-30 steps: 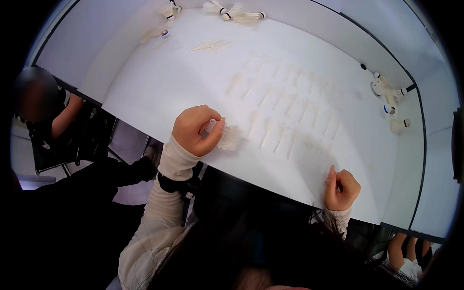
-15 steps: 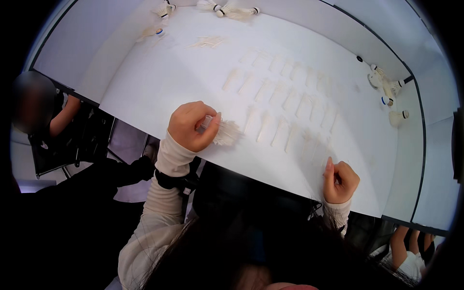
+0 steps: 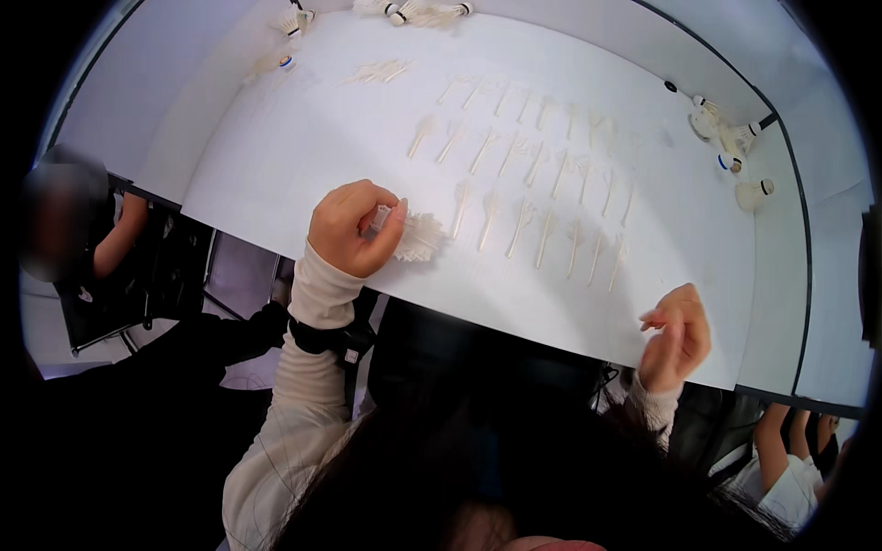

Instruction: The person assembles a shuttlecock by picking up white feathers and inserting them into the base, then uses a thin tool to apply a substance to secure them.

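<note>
While the left hand (image 3: 349, 230) pinches an unspread feather bunch (image 3: 421, 237), three rows of feathers (image 3: 535, 168) already lie between and beyond both hands — the right hand (image 3: 678, 340) half-open, seemingly empty.

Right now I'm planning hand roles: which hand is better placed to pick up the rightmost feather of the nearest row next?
Probably the right: the right hand sits nearer that feather and appears empty; the left hand is farther off, pinching a bunch of white feathers.

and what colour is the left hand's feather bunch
White; the bunch shows best in the head view.
</note>
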A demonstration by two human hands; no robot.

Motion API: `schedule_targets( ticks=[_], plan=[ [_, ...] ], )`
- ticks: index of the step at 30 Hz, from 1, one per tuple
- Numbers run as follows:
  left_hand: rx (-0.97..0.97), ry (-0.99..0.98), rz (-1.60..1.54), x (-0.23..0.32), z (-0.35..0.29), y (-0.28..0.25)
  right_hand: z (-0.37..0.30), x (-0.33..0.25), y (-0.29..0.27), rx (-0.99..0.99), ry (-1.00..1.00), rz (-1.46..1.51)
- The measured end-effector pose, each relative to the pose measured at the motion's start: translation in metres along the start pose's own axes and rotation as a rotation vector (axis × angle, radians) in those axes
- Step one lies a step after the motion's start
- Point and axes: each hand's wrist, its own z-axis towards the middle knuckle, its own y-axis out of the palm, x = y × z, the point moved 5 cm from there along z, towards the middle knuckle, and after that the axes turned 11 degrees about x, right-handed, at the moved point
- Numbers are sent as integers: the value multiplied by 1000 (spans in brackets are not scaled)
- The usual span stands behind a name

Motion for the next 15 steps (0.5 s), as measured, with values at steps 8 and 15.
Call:
schedule_targets(
  ticks=[8,15],
  plan=[
    [5,29,-25,0,0,7,25,-120,26,-472,-22,676],
    [30,18,-29,-4,-4,1,21,-179,8,-816,-454,1119]
  ],
)
